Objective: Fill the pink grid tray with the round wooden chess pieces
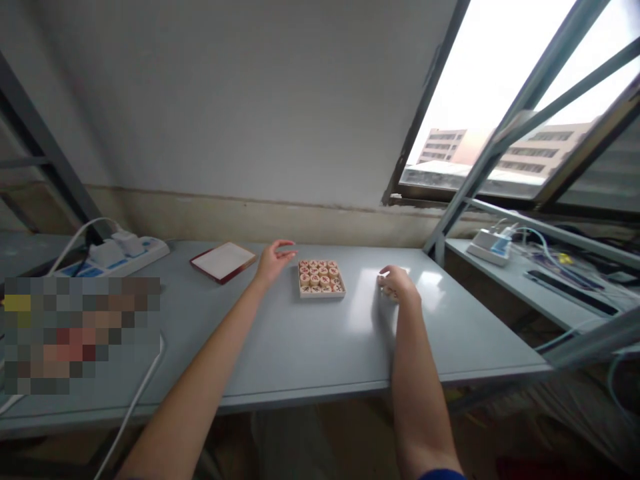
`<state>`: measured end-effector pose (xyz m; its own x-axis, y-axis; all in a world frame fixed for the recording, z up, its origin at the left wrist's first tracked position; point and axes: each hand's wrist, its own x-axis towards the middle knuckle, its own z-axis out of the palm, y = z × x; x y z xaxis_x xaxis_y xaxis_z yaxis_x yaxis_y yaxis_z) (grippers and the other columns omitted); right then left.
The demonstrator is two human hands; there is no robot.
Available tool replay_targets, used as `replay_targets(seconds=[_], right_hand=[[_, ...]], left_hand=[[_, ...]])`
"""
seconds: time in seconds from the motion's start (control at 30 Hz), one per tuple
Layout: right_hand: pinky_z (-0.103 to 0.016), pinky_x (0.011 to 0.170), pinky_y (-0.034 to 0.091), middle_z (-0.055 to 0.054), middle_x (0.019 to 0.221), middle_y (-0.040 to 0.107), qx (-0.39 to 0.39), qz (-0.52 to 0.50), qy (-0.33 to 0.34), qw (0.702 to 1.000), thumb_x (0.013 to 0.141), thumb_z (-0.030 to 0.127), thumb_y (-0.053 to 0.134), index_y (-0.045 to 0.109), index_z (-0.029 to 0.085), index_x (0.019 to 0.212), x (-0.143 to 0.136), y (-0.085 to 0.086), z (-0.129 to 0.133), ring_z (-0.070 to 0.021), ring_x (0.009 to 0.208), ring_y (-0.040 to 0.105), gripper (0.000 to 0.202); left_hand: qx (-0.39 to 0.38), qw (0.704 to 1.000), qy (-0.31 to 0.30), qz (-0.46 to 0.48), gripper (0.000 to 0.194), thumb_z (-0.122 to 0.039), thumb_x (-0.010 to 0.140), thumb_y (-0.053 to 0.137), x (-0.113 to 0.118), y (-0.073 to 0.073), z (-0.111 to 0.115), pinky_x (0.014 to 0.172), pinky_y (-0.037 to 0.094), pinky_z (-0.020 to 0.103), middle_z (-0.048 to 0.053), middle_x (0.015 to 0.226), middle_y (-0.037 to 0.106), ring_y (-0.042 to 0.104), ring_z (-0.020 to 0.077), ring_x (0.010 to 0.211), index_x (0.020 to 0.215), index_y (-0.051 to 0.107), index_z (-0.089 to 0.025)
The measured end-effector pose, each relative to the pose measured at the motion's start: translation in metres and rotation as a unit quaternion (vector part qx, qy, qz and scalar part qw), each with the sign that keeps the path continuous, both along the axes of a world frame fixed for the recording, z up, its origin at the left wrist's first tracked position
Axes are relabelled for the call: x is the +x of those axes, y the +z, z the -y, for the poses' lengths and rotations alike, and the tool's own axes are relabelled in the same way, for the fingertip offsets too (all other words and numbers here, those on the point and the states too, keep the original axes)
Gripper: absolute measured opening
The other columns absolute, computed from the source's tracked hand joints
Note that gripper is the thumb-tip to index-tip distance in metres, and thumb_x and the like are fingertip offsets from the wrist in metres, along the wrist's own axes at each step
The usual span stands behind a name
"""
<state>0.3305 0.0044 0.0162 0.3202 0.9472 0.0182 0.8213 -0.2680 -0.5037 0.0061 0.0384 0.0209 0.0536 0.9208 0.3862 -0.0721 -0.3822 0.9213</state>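
Note:
A shallow open box (323, 294) sits near the middle of the desk, filled with rows of round wooden xiangqi pieces (324, 280) marked with characters. Just left of it, above the desk, my left hand (273, 262) is open and empty, thumb and fingers apart. To the box's right, my right hand (401, 283) bends down with its fingers closed around a xiangqi piece (382, 280). Other xiangqi pieces (391, 293) show below that hand, partly covered by it, so I cannot tell how many are there.
A red-edged box lid (223, 262) with a white inside lies at the left. Power strips with plugs and cords stand farther left (125, 257) and on the side desk (489, 247). A metal post (440, 248) rises at the desk's right rear, by the wall.

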Motion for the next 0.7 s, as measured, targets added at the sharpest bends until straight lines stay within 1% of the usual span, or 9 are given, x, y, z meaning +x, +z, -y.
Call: replay_targets(seconds=[0.03, 0.07, 0.13, 0.2, 0.27, 0.33, 0.5, 0.6, 0.7], right_hand=[[-0.025, 0.052, 0.039, -0.008, 0.071, 0.061, 0.003, 0.006, 0.017, 1.0, 0.065, 0.014, 0.055, 0.062, 0.012, 0.089, -0.005, 0.0, -0.002, -0.015, 0.058, 0.055, 0.025], [-0.024, 0.054, 0.04, -0.008, 0.072, 0.062, 0.002, 0.02, 0.037, 0.999, 0.064, 0.015, 0.056, 0.063, 0.013, 0.084, -0.009, 0.001, -0.005, -0.015, 0.06, 0.055, 0.021], [-0.024, 0.058, 0.041, -0.008, 0.076, 0.063, 0.007, 0.037, 0.086, 0.996, 0.063, 0.017, 0.059, 0.064, 0.014, 0.078, -0.019, 0.005, -0.009, -0.0151, 0.065, 0.056, 0.016], [-0.024, 0.061, 0.041, -0.007, 0.078, 0.064, 0.029, 0.011, 0.154, 0.988, 0.065, 0.022, 0.06, 0.064, 0.014, 0.081, -0.03, 0.01, -0.012, -0.0148, 0.067, 0.056, 0.018], [-0.024, 0.062, 0.042, -0.006, 0.079, 0.064, 0.05, -0.03, 0.235, 0.97, 0.069, 0.028, 0.058, 0.064, 0.016, 0.087, -0.041, 0.016, -0.012, -0.0143, 0.067, 0.056, 0.023], [-0.024, 0.062, 0.042, -0.004, 0.081, 0.065, 0.056, -0.057, 0.291, 0.953, 0.069, 0.032, 0.057, 0.064, 0.018, 0.089, -0.054, 0.02, -0.011, -0.0142, 0.067, 0.055, 0.026], [-0.026, 0.065, 0.043, -0.003, 0.089, 0.064, 0.077, -0.073, 0.351, 0.93, 0.065, 0.031, 0.062, 0.064, 0.019, 0.092, -0.075, 0.021, -0.011, -0.0127, 0.066, 0.052, 0.03], [-0.026, 0.064, 0.043, -0.003, 0.09, 0.064, 0.067, -0.076, 0.369, 0.924, 0.063, 0.031, 0.064, 0.063, 0.019, 0.091, -0.076, 0.018, -0.012, -0.0124, 0.065, 0.051, 0.031], [-0.027, 0.064, 0.044, -0.003, 0.09, 0.064, 0.055, -0.079, 0.368, 0.925, 0.062, 0.029, 0.065, 0.063, 0.019, 0.09, -0.073, 0.018, -0.011, -0.013, 0.066, 0.052, 0.03]], left_hand=[[-0.011, 1.0, 0.017, 0.016, 0.03, -0.021, 0.061, 0.065, -0.002, -0.009, -0.004, 0.08, 0.047, 0.033, 0.006, 0.098, 0.06, 0.062, 0.0161, 0.08, 0.089, 0.054, -0.016], [-0.021, 0.999, 0.021, 0.025, 0.03, -0.018, 0.06, 0.065, -0.005, -0.016, -0.006, 0.081, 0.046, 0.034, 0.007, 0.101, 0.059, 0.062, 0.0158, 0.08, 0.088, 0.053, -0.016], [-0.029, 0.999, 0.011, 0.043, 0.031, -0.014, 0.059, 0.064, -0.009, -0.024, -0.005, 0.083, 0.045, 0.035, 0.008, 0.106, 0.057, 0.061, 0.0157, 0.083, 0.088, 0.053, -0.015], [-0.034, 0.998, -0.002, 0.054, 0.032, -0.011, 0.059, 0.063, -0.013, -0.027, -0.002, 0.085, 0.044, 0.035, 0.008, 0.108, 0.056, 0.06, 0.016, 0.087, 0.089, 0.053, -0.015], [-0.045, 0.997, -0.002, 0.061, 0.033, -0.009, 0.059, 0.062, -0.017, -0.028, 0.0, 0.086, 0.043, 0.036, 0.009, 0.111, 0.054, 0.059, 0.016, 0.09, 0.09, 0.053, -0.015], [-0.063, 0.996, 0.003, 0.07, 0.034, -0.007, 0.059, 0.061, -0.02, -0.029, 0.002, 0.087, 0.042, 0.036, 0.009, 0.113, 0.053, 0.058, 0.0159, 0.091, 0.091, 0.054, -0.015], [-0.128, 0.986, -0.009, 0.105, 0.034, 0.0, 0.061, 0.048, -0.021, -0.03, 0.009, 0.087, 0.043, 0.033, 0.008, 0.113, 0.052, 0.058, 0.0144, 0.091, 0.091, 0.055, -0.015], [-0.147, 0.983, -0.018, 0.112, 0.034, 0.001, 0.06, 0.043, -0.02, -0.03, 0.013, 0.086, 0.044, 0.032, 0.008, 0.11, 0.053, 0.058, 0.0133, 0.089, 0.088, 0.055, -0.014], [-0.145, 0.984, -0.015, 0.106, 0.031, 0.0, 0.06, 0.046, -0.019, -0.03, 0.013, 0.085, 0.044, 0.031, 0.008, 0.109, 0.054, 0.057, 0.013, 0.089, 0.087, 0.055, -0.014]])
